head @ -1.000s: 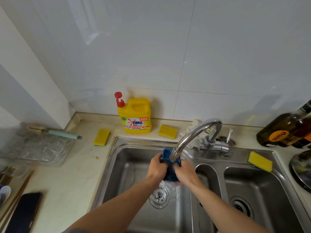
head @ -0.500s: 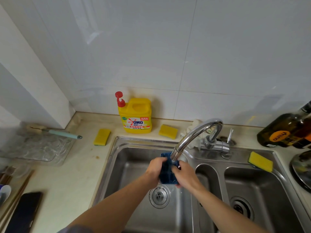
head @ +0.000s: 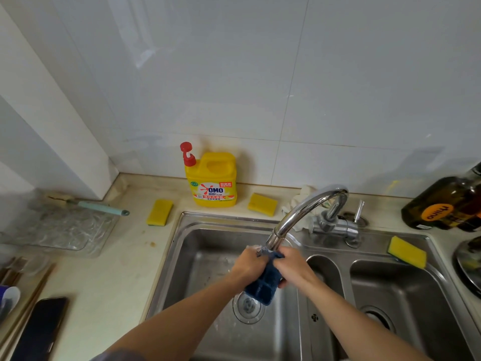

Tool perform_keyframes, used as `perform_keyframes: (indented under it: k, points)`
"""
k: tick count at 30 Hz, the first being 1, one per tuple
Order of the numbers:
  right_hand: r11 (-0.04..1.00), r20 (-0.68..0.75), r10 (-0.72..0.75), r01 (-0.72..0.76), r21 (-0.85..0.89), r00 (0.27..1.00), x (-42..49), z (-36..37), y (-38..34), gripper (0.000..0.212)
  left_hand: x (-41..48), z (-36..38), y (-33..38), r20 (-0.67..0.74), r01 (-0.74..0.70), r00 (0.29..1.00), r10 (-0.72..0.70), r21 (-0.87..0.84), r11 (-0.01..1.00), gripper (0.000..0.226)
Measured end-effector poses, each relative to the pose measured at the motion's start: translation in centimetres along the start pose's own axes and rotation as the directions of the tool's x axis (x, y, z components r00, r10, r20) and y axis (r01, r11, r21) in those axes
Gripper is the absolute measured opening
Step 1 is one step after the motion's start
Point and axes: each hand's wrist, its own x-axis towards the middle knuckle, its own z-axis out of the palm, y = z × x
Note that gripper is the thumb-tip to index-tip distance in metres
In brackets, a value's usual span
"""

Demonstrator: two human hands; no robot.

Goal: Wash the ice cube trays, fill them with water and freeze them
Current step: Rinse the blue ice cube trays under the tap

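A: Where's your ice cube tray [head: 262,285]?
B: Your left hand [head: 248,264] and right hand [head: 294,267] both grip it (tilted, cells showing) just under the faucet [head: 299,214], over the left sink basin [head: 203,259] — above its drain [head: 246,308].

The counter [head: 109,277] bears a detergent jug [head: 212,181], sponge [head: 159,212], phone [head: 41,329], bottle [head: 442,204].

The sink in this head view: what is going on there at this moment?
A person is washing a dark blue ice cube tray over the left sink basin. The left hand grips its upper left edge, and the right hand grips its right side. The tray's top end sits right under the faucet spout, and it hangs tilted toward the drain. A yellow detergent bottle stands behind the sink, untouched.
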Motion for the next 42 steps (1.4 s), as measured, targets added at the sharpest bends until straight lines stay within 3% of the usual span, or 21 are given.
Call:
perform_keyframes:
  k: [5,10,13,17,23,27,31,33,36,39,42]
  points:
    - [0.985,-0.117,0.051,-0.031,0.173,0.992,0.9,-0.2,0.3,0.012,0.3,-0.7,-0.3,0.015,0.084,0.996,-0.083,-0.242,0.967,0.021]
    - [0.868,-0.153,0.176,-0.081,0.489,0.972,0.9,-0.5,0.7,0.015,0.3,-1.6,-1.6,0.066,0.198,0.980,-0.188,-0.444,0.874,0.023]
    - [0.902,-0.160,0.081,-0.004,0.431,0.984,0.8,-0.1,0.3,0.030,0.4,-1.3,-1.9,0.090,0.230,0.973,-0.214,-0.494,0.839,0.022]
    - [0.947,-0.151,-0.014,0.061,0.315,0.988,0.4,0.4,0.1,0.036,1.2,-1.0,-1.6,-0.029,0.188,0.974,-0.227,-0.462,0.867,0.015]
    - [0.950,-0.057,0.066,-0.045,0.308,0.996,0.4,-0.3,0.7,0.034,1.5,-1.2,-1.0,-0.112,0.173,0.965,-0.239,-0.416,0.893,0.014]
    - [0.887,0.025,0.130,-0.127,0.444,0.991,0.5,-0.6,1.1,0.021,1.4,-1.4,-0.8,-0.161,0.123,0.971,-0.178,-0.303,0.945,0.019]
    - [0.894,-0.033,0.208,-0.176,0.411,0.978,0.9,-0.1,1.4,0.014,1.0,-1.4,-0.6,-0.116,0.079,0.987,-0.113,-0.266,0.961,0.018]
    - [0.903,-0.073,0.210,-0.165,0.397,0.975,0.9,0.1,1.4,0.014,0.5,-1.3,-0.4,-0.052,0.084,0.993,-0.109,-0.352,0.932,0.014]
    - [0.918,-0.139,0.198,-0.134,0.373,0.970,0.7,-0.1,1.2,0.015,0.1,-1.4,-0.6,0.034,0.099,0.995,-0.094,-0.450,0.888,0.027]
    - [0.942,-0.163,0.119,-0.059,0.331,0.979,0.5,-0.1,0.6,0.009,0.1,-1.4,-1.2,0.011,0.088,0.996,-0.093,-0.457,0.885,0.041]
    - [0.965,-0.146,0.007,0.031,0.262,0.989,0.0,0.3,-0.2,0.006,0.6,-1.3,-1.8,-0.006,0.122,0.990,-0.140,-0.463,0.878,0.036]
